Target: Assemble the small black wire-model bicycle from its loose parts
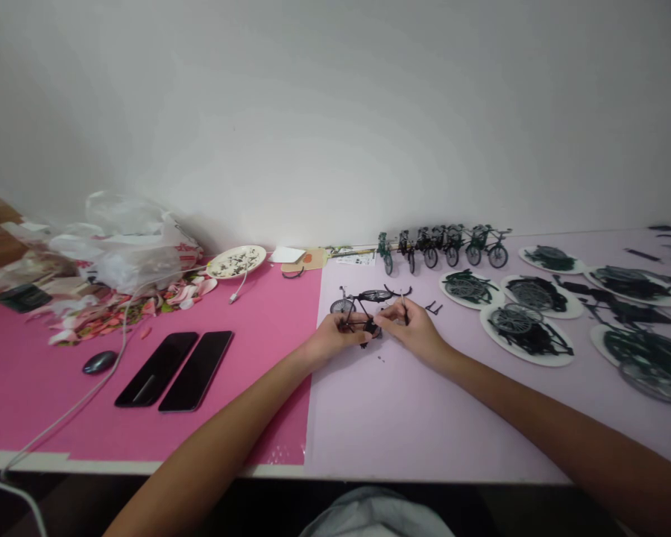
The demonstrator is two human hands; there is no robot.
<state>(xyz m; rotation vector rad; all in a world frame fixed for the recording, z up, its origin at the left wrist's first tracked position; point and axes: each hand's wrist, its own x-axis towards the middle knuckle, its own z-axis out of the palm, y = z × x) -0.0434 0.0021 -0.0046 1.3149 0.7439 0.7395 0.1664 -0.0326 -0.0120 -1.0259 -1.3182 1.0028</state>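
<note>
Above the pale lilac sheet, my left hand (335,339) is closed around the frame of a small black model bicycle (356,307). One spoked wheel shows at its far left and another at its top. Close against it, my right hand (411,328) has thumb and forefinger pinched at the dark middle of the bike. A slim dark pen-like tool (405,307) sticks up between the fingers of that hand; its exact kind is unclear. What the pinching fingertips touch is too small to make out. Tiny dark bits (381,359) lie on the sheet just below.
Several finished model bicycles (478,245) stand along the wall. White plates (528,356) with dark bike parts fill the right. On the pink left side lie two phones (197,371), a mouse (99,362), a cable, a plate of small parts (215,270) and a plastic bag (128,246).
</note>
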